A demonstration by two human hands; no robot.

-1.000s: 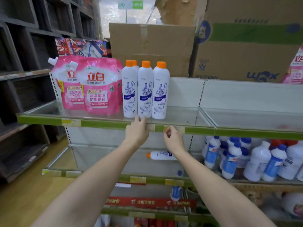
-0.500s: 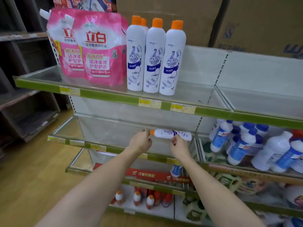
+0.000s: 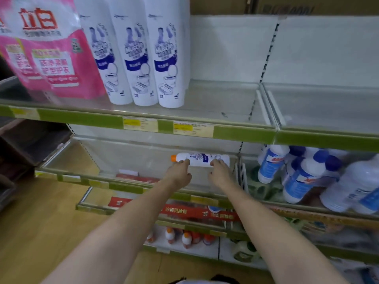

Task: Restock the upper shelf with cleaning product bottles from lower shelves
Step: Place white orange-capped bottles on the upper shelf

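Bottle (image 3: 202, 159) lying flat on lower shelf (image 3: 131, 187); my left hand (image 3: 178, 172) and right hand (image 3: 219, 171) touching it, grip unclear. Gonna grab both ends, lift level.

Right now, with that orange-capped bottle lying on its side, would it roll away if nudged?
Probably: the orange-capped bottle is round and lies flat, so it could roll. Its smooth plastic may be slippery. The left hand and right hand, one at each end, should steady it.
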